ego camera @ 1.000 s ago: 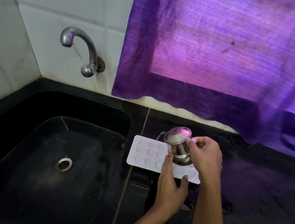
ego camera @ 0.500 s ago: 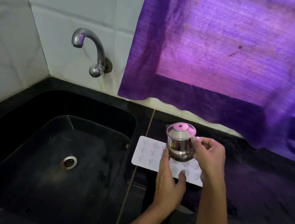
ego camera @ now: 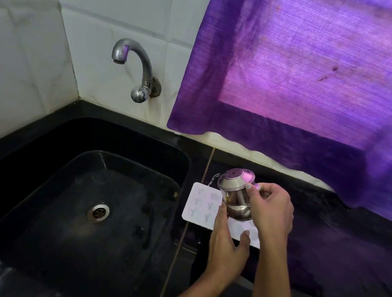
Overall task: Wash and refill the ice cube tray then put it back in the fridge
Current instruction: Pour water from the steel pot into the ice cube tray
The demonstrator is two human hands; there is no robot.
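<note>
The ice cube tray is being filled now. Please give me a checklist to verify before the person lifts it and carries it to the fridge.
1. Ice cube tray flat on the black counter: ok.
2. Left hand steadies the tray: ok.
3. Pouring finished: not ok, the steel pot in the right hand is tilted and water runs from its spout.
4. All cells full: cannot tell.
5. Both hands free to lift: not ok.

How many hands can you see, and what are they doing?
2. The left hand rests on the near edge of the white ice cube tray. The right hand holds the steel jug tilted over the tray.
</note>
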